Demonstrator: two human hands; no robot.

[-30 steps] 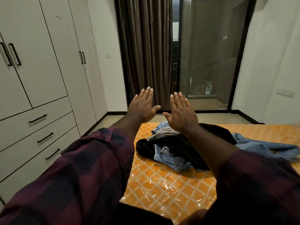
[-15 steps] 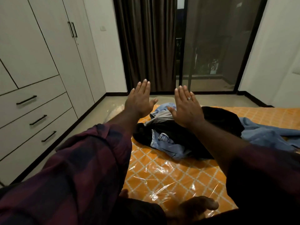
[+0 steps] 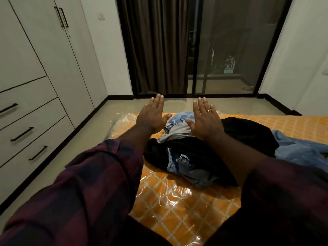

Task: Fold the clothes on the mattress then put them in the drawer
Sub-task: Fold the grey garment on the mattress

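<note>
Orange mattress [image 3: 177, 210] | clothes [image 3: 195, 157] near edge | left hand [image 3: 152, 116], right hand [image 3: 206, 121] flat

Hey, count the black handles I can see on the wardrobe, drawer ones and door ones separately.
Drawer handles: 3
Door handles: 2
Total: 5

Arms and hands: check shirt sleeves, one ring.
My left sleeve [image 3: 88, 183] is a broad maroon-and-dark-navy check, its cuff turned back in a thick fold on the forearm. My right sleeve [image 3: 287, 196] is the same fabric and reads darker in shadow. My right hand [image 3: 206, 124] carries one narrow silver-coloured band ring [image 3: 208, 110] on the ring finger.
</note>
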